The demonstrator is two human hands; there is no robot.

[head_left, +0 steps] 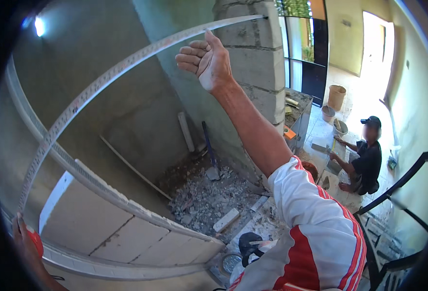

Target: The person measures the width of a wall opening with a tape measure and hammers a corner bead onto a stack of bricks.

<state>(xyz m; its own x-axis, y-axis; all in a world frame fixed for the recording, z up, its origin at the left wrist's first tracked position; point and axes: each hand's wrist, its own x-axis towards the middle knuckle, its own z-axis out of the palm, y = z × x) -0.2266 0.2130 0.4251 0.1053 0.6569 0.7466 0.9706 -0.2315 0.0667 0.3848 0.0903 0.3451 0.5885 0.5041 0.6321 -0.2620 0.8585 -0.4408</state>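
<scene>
My left hand grips a red tape measure at the lower left. Its long white blade arches up and across to the top of a grey block column. My right hand is raised just under the blade with fingers loosely bent, palm showing and nothing in it; the thumb tip is at the blade's lower edge, touching or very close. A low pale block wall with a metal channel along it runs below the blade.
Rubble and a blue-handled tool lie below. At right, a co-worker in dark clothes crouches on tiles with a board and yellow item, near buckets, a cluttered counter and a black railing.
</scene>
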